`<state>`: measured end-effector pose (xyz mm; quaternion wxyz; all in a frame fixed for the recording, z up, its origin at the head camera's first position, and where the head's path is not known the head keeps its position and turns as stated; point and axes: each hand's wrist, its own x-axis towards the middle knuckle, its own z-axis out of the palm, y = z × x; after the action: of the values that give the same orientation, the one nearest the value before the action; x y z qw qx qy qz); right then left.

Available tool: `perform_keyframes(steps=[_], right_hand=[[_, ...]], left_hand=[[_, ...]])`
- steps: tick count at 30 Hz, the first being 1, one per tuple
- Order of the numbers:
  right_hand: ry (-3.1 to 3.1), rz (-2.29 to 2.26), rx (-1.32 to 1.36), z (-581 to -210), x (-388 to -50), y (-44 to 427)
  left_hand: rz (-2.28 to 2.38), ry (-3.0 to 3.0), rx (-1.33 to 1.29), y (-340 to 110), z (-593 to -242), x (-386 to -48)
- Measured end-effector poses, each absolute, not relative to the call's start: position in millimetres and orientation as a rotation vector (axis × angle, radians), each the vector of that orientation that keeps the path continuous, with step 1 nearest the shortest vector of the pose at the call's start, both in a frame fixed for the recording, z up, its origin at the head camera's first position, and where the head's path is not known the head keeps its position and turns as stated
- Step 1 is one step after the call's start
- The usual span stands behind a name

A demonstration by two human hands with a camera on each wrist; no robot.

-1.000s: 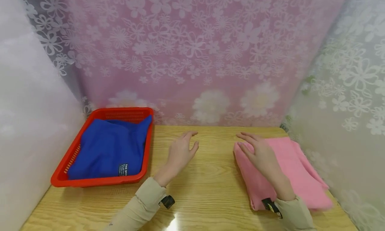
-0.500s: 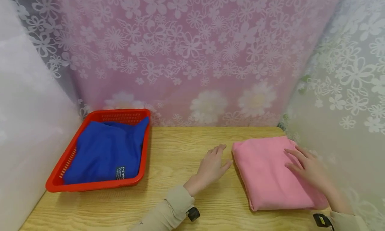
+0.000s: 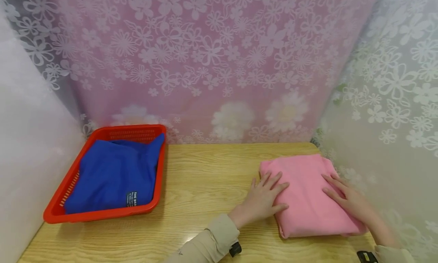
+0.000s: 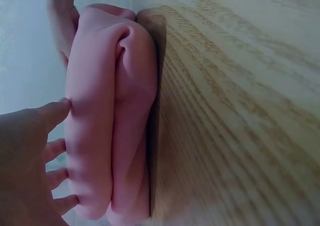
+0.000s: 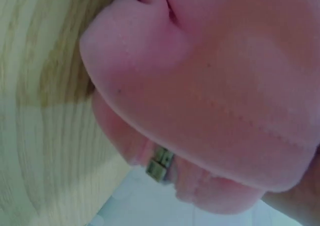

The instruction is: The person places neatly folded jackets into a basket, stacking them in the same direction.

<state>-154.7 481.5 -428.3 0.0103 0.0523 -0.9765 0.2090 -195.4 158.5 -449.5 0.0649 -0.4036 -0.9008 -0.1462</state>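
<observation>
Beige sleeve (image 3: pixel 213 236): reaches in from the near edge, to the right of the red basket (image 3: pixel 102 214).
Left hand (image 3: pixel 261 202): fingers spread and nearly straight, fingertips touching the top of the pink bundle (image 3: pixel 304 198) along its basket side; it grips nothing.
Right hand (image 3: pixel 350 200): relaxed, fingers parted, resting on the bundle's side farthest from the basket, with no grip on it that I can see.
Pink bundle: thick cloth folded into a rounded block, flat, well apart from the basket on its right.
Brassy piece (image 5: pixel 160 164): small, metallic, under a fold on the bundle; I can't tell what it is.
Feel: probably soft, floppy, fairly light, neither slippery nor fragile.
Hold: best from underneath, at the sides nearest and farthest from the basket, taking every layer, or the folds may spread.
Tabletop (image 3: pixel 205 179): pale wood grain, under bundle and basket.
Blue cloth (image 3: pixel 113 175): inside the basket, one corner against its rim.
Pink wall (image 3: pixel 205 84): beyond the basket, printed with white flowers.
</observation>
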Motion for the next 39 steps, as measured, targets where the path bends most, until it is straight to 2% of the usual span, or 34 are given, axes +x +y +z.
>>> perform_keyframes(steps=[18,39], right_hand=[[-3.082,0.567,0.127,-430,-158,453],[-3.033,0.572,0.149,-429,-170,362]], left_hand=[[-0.451,-2.767,-1.137,138,-449,-196],[-0.520,-2.816,-0.964,73,-452,-205]])
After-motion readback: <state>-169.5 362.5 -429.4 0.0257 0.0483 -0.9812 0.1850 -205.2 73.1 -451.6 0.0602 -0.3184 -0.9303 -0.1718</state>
